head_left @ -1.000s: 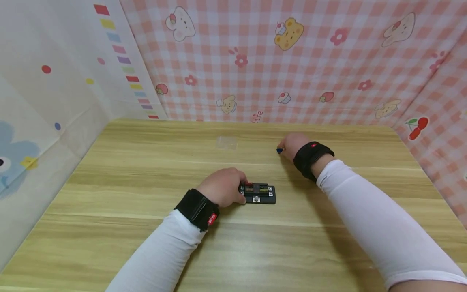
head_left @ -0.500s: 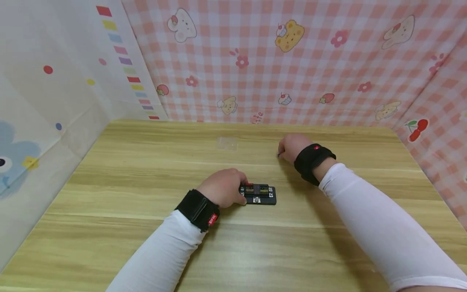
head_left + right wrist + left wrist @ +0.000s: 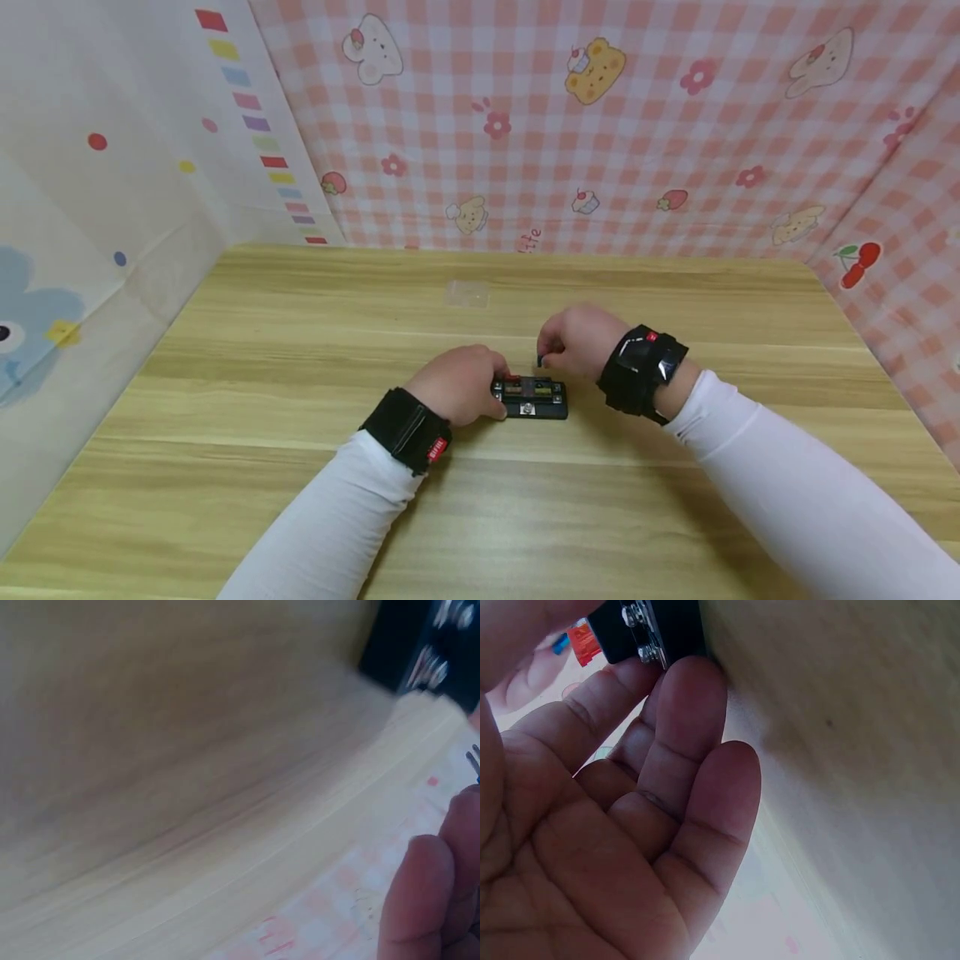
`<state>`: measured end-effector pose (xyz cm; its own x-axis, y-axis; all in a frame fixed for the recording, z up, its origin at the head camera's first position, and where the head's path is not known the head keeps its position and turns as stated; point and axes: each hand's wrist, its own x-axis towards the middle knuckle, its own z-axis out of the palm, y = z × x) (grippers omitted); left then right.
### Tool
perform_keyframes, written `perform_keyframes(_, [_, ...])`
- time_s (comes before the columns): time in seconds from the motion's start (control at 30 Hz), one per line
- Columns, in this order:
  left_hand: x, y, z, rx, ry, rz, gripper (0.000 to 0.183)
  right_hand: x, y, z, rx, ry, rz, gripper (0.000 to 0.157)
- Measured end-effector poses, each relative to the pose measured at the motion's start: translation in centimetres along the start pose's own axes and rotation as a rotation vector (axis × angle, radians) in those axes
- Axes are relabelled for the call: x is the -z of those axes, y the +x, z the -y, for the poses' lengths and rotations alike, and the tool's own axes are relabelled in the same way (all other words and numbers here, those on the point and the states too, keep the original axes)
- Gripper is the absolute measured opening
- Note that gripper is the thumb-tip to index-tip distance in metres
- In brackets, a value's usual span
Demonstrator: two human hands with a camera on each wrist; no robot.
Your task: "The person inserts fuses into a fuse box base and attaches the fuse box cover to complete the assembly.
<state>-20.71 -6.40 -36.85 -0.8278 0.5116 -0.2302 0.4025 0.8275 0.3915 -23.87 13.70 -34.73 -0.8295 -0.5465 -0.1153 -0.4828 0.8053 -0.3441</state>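
Observation:
A black fuse block [image 3: 553, 411] with metal screw terminals lies on the wooden table. My left hand [image 3: 457, 385] grips its left end between thumb and fingers. A red translucent blade fuse [image 3: 585, 646] sits at the block in the left wrist view, close to my fingers. Just above the block's far edge, my right hand [image 3: 585, 342] pinches a small blue blade fuse [image 3: 540, 361]. Two thin metal prongs [image 3: 472, 759] of that fuse stick out past my fingertips in the right wrist view, apart from the block. Most of the blue fuse is hidden by my fingers.
Farther back on the table [image 3: 300, 333] lies a small clear plastic piece [image 3: 467, 293]. A pink checked cloth [image 3: 525, 150] covers the back wall, and a pale printed sheet [image 3: 150, 108] hangs at the left.
My right hand has come left and nearer with the blue blade fuse, from the table's right rear to just above the fuse block. My left hand and the block have stayed put.

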Motion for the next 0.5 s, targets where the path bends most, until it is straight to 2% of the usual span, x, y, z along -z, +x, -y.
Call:
perform_keyframes(0.2, [-0.03,-0.05,0.06,-0.004,0.012,-0.007,0.036,-0.34,-0.3,0.62,0.012,0.01,0.061,0.009])
perform_keyframes(0.5, [-0.01,-0.01,-0.02,-0.006,0.002,-0.004,0.036,-0.62,-0.41,0.85,0.002,0.025,0.108,0.01])
